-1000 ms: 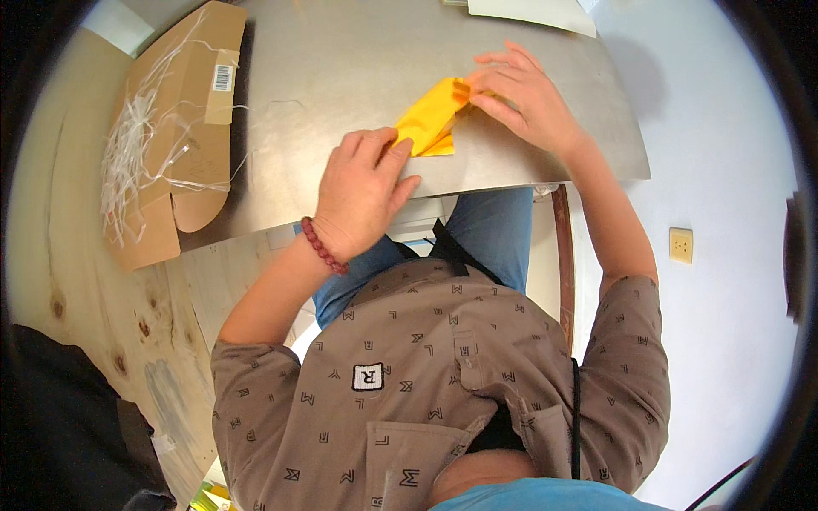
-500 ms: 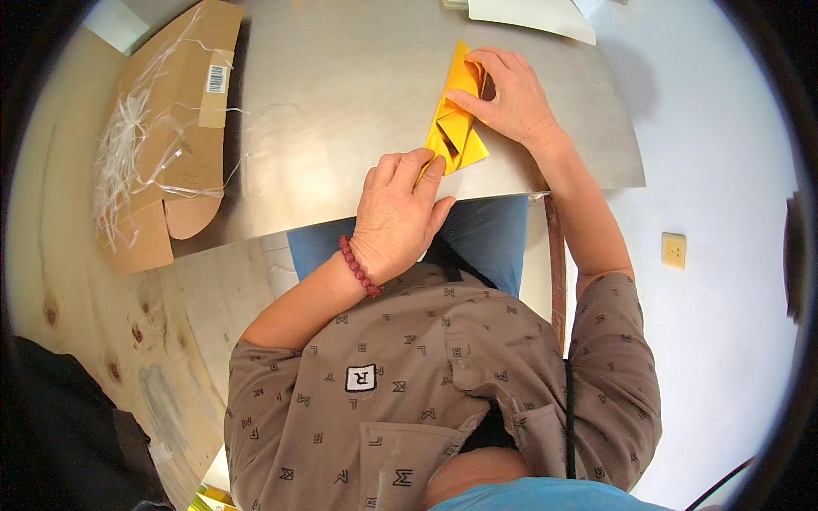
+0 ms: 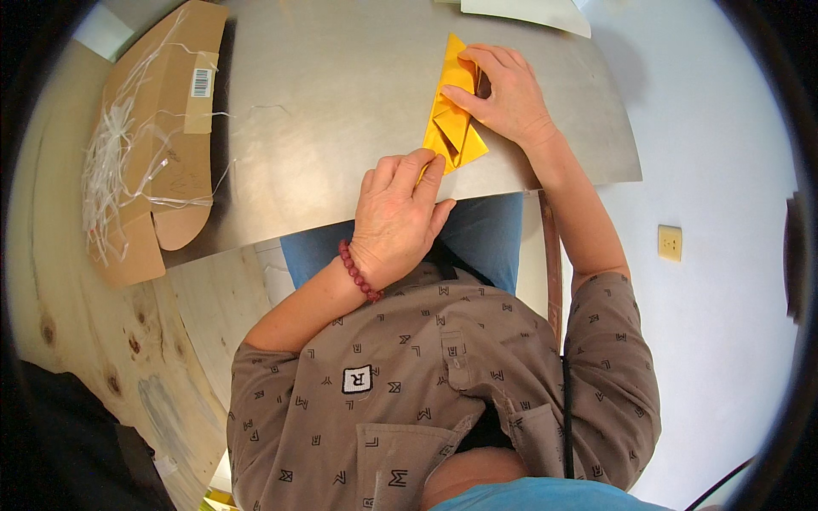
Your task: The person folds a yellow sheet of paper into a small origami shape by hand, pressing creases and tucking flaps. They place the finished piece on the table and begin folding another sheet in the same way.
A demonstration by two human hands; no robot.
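A piece of shiny yellow paper point(image 3: 451, 78), folded into a long pointed shape with several flaps, lies aslant on the metal table near its front edge. My left hand point(image 3: 394, 207), with a dark red bead bracelet at the wrist, holds the near left corner between its fingers. Farther up, my right hand point(image 3: 509, 95) grips the right side, thumb on the folds and fingers curled over the far part. Between the hands a triangular flap stands a little apart from the layer below. The fingertips of my right hand are partly hidden by the paper.
On the left of the grey metal table point(image 3: 315, 77) stands an open cardboard box point(image 3: 183, 166) with tangled clear plastic strands point(image 3: 115, 162) over it. White sheets point(image 3: 532, 10) lie at the far edge. A white wall with a socket point(image 3: 670, 244) is on the right.
The whole view has shifted slightly. Both hands keep their hold on the yellow paper, and its folds look nearly the same.
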